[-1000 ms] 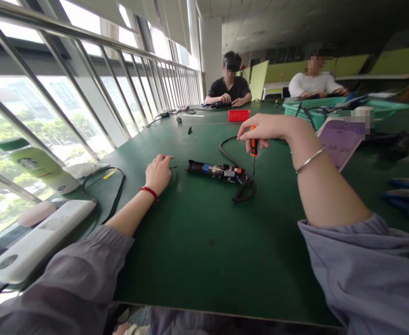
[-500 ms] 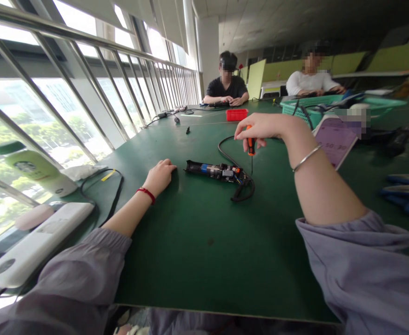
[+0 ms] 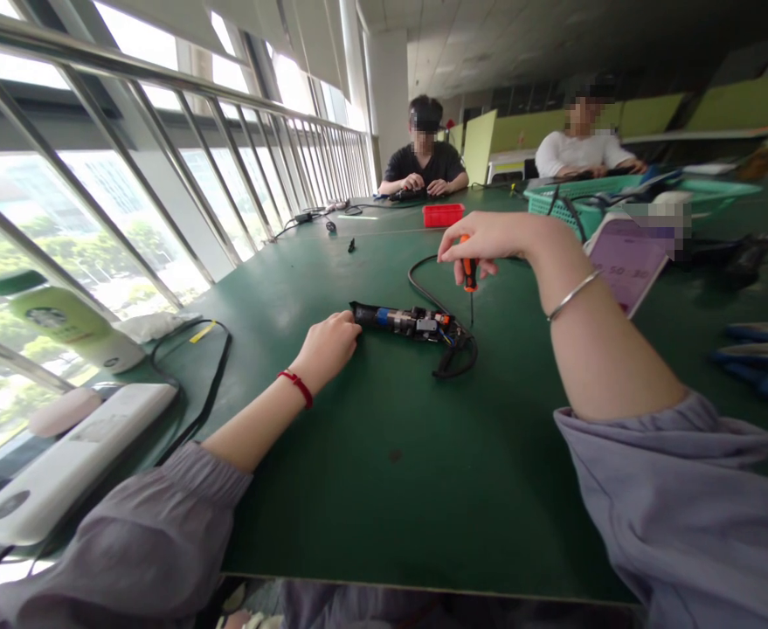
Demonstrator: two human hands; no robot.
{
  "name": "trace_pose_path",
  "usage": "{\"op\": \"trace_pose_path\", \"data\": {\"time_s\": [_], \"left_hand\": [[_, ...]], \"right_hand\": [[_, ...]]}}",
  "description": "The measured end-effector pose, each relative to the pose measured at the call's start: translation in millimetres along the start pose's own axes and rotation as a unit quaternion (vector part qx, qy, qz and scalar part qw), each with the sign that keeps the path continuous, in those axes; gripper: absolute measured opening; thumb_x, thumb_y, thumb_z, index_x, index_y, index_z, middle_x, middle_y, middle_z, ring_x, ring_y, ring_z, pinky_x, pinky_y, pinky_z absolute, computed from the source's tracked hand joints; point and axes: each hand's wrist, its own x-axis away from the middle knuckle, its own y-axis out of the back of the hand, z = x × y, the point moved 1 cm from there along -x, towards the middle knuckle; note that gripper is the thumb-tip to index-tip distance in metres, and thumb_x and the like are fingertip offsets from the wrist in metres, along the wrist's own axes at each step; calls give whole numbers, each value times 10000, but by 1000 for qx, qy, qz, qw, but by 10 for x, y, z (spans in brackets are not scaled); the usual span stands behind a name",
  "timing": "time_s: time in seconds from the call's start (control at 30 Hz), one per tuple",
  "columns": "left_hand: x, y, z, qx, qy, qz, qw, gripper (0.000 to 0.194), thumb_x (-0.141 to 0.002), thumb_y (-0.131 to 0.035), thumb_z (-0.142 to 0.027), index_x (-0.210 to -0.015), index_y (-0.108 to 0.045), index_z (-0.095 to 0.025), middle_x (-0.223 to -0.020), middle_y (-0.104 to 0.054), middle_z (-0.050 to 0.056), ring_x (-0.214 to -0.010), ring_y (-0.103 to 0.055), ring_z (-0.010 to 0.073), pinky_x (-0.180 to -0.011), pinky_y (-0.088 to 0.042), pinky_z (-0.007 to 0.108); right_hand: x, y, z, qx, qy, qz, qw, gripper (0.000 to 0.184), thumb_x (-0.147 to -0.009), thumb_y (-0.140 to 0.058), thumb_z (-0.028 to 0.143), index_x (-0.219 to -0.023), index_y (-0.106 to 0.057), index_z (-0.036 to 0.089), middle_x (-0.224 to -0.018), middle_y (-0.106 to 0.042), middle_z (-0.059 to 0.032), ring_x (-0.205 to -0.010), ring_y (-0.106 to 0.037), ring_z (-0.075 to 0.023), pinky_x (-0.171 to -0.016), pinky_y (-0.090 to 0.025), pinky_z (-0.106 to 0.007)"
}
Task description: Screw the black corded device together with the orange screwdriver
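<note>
Gripping orange screwdriver [image 3: 469, 273] in right hand [image 3: 488, 240], purple card [image 3: 629, 262] (digits blurred)

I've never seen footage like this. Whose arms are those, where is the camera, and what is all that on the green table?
There is no machine here: the camera sits on a person's head and looks forward and down, so the two arms in grey sleeves are that person's own. The right hand holds a small screwdriver with an orange and black handle, tip pointing down at an opened device, a dark stick-shaped unit with bare wiring and a black cable looping from one end. The left hand rests on the green table, its fingers at the device's other end. Further back are a small red box and a green basket. Two other people sit at the far end, working with their own hands.
</note>
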Motion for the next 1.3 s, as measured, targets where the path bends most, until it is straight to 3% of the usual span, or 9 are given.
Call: {"op": "trace_pose_path", "data": {"time_s": [0.17, 0.3, 0.47, 0.6, 0.77, 1.3], "left_hand": [[12, -16, -196, 109, -96, -51, 988, 256, -840, -424, -174, -966, -643, -212, -1024, -614, 51, -974, -575, 200, -760, -486, 285], [14, -26, -232, 170, -137, -66, 974, 209, -809, -446, -156, -951, -593, -200, -945, -623, 33, -895, -586, 178, -732, -476, 273], [31, -47, -217, 200, -113, -105, 968, 212, -774, -464, -120, -964, -535, -182, -856, -623, 12, -783, -594, 163, -722, -462, 278], [45, -40, -240, 202, -87, -152, 964, 198, -803, -442, -120, -971, -528, -178, -934, -611, 33, -764, -600, 152, -652, -456, 247], [60, -25, -259, 199, -116, -185, 955, 200, -850, -425, -139, -1010, -534, -185, -953, -601, 35, -772, -604, 132, -637, -455, 216], [73, -35, -230, 202, -105, -234, 945, 158, -856, -470, -169, -1000, -533, -183, -907, -637, 21, -815, -613, 137, -680, -472, 221]], "right_hand": [[27, -2, 37, 2, 2, 16, 1000, 321, -814, -553, 366, -1080, -601, 191, -827, -713, -49, -445, -536, -110, -527, -472, -282], [122, 26, 95, 8, 35, 8, 999, 287, -821, -532, 310, -1076, -602, 198, -835, -708, -33, -447, -541, -100, -566, -478, -284], [299, 96, 207, 8, 84, -56, 995, 321, -825, -523, 349, -1101, -602, 205, -865, -705, -34, -484, -557, -111, -555, -463, -282], [335, 76, 296, 7, 108, -45, 993, 328, -825, -513, 329, -1104, -600, 179, -887, -702, -50, -485, -563, -107, -565, -467, -286], [295, 19, 367, 29, 102, -41, 994, 306, -834, -489, 265, -1093, -605, 150, -892, -695, -73, -465, -551, -96, -598, -466, -297], [305, 27, 327, -45, 136, -15, 990, 240, -848, -529, 293, -1023, -622, 158, -819, -701, -49, -449, -523, -77, -510, -464, -255]]}}
